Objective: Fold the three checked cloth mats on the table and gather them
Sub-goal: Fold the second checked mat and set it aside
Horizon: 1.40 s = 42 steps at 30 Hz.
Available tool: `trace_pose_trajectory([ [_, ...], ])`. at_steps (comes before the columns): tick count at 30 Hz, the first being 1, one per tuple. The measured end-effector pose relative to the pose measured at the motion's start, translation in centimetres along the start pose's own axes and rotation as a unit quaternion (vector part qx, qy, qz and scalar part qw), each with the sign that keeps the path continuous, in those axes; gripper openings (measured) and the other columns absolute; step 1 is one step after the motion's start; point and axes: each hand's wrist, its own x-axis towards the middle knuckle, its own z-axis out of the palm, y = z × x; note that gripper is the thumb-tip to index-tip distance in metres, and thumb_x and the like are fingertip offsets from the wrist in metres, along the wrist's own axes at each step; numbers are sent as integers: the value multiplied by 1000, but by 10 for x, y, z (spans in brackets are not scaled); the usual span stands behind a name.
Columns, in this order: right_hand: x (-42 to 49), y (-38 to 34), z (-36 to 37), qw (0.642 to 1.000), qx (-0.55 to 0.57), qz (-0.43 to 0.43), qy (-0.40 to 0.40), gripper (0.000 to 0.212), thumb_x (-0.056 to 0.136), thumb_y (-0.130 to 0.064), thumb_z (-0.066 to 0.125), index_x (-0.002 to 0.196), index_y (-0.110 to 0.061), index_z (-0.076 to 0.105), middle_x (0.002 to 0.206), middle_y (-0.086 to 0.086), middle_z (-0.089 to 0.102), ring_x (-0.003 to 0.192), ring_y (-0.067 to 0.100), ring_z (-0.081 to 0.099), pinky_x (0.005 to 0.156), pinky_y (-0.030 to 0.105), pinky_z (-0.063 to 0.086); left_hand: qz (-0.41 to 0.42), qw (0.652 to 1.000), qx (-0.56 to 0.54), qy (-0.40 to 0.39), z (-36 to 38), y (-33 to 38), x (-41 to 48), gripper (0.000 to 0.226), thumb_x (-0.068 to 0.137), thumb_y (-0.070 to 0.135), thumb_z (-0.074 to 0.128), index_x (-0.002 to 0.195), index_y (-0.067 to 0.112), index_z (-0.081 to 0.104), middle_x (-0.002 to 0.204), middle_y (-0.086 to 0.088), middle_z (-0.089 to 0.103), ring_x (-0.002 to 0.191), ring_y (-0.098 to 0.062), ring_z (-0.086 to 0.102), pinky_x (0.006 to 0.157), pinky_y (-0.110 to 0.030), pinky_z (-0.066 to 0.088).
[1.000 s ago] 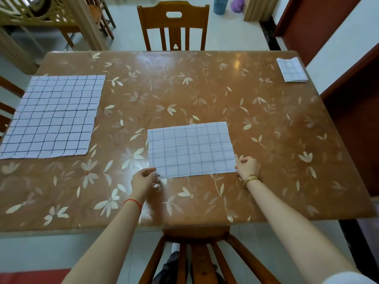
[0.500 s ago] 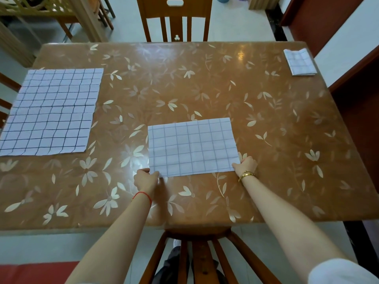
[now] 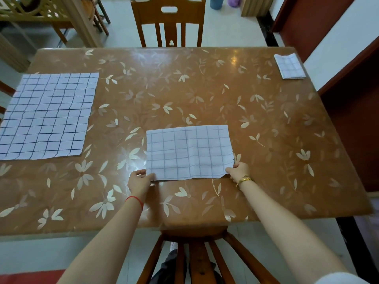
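Observation:
A half-folded white checked mat [image 3: 188, 152] lies in front of me on the brown flower-patterned table [image 3: 184, 89]. My left hand [image 3: 140, 182] pinches its near left corner. My right hand [image 3: 238, 172] pinches its near right corner, and the near edge is lifted slightly off the table. A second checked mat [image 3: 47, 115] lies spread flat at the table's left side. A third mat [image 3: 289, 66], folded small, rests at the far right corner.
A wooden chair [image 3: 169, 21] stands at the table's far side. Another chair back [image 3: 194, 253] is under me at the near edge. A dark red cabinet [image 3: 352, 119] borders the table's right side.
Both hands have closed on the near corners of the middle mat and raised its near edge a little. The view shifted slightly.

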Motion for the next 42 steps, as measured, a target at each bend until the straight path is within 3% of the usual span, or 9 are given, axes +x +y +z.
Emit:
trace_pose_trajectory([
  [4,-15,16,-11,1000,-7,13,-23,18,78,-3,60,60,-4,57,54,8,57,44,17,44,45,25,37,-13,999,-16,-33,-13,-12,-3,44,58,17,75,102,13,68,89,-9,69,72,-25,67,84,-41,59],
  [7,-27,32,-19,998,-26,25,-54,14,83,-8,64,70,-4,60,64,11,60,44,16,45,38,21,37,13,998,36,-46,-26,-31,-19,8,64,21,75,60,16,69,57,0,64,65,-23,62,79,-43,57],
  [15,-63,73,-33,982,-149,51,-108,33,86,-15,68,58,-6,55,63,11,61,45,14,47,41,22,36,35,993,89,-66,-53,-70,-69,36,80,15,75,50,17,55,52,-1,51,61,-23,54,67,-34,49],
  [21,-83,88,-36,965,-202,68,-152,27,86,-22,71,69,-5,60,60,4,62,46,12,49,45,22,39,70,987,131,-59,-65,-85,-86,14,82,17,76,82,8,66,79,-6,66,79,-23,61,75,-31,47],
  [27,-85,92,-33,958,-237,79,-142,34,87,-33,71,73,-5,57,63,6,60,49,15,53,42,22,44,96,984,145,-39,-71,-89,-90,33,83,17,75,111,9,61,89,-5,65,83,-18,63,75,-28,48],
  [30,-81,89,-22,957,-289,-15,-5,35,91,-37,62,82,-4,55,78,10,61,70,25,61,60,35,54,145,972,185,-7,-73,-84,-91,34,87,20,70,117,11,56,88,0,63,83,-16,62,75,-29,47],
  [33,-79,72,1,945,-257,-187,82,23,94,-25,53,103,-4,52,103,13,57,88,29,58,70,38,47,232,939,253,17,-69,-77,-79,41,91,26,65,129,14,52,117,-5,61,103,-20,61,89,-37,53],
  [37,-84,36,42,878,-325,-351,-21,40,97,-24,47,133,-8,48,136,7,49,127,26,43,102,38,40,376,847,375,-15,-49,-52,-65,50,94,22,60,141,10,47,140,-9,51,129,-29,45,107,-39,38],
  [42,-89,-6,101,821,-405,-385,-118,57,101,-31,36,154,-18,19,163,-5,14,151,23,4,121,43,12,392,785,471,-94,-18,-25,-47,66,97,20,53,155,12,23,162,-6,23,150,-28,16,120,-48,21],
])
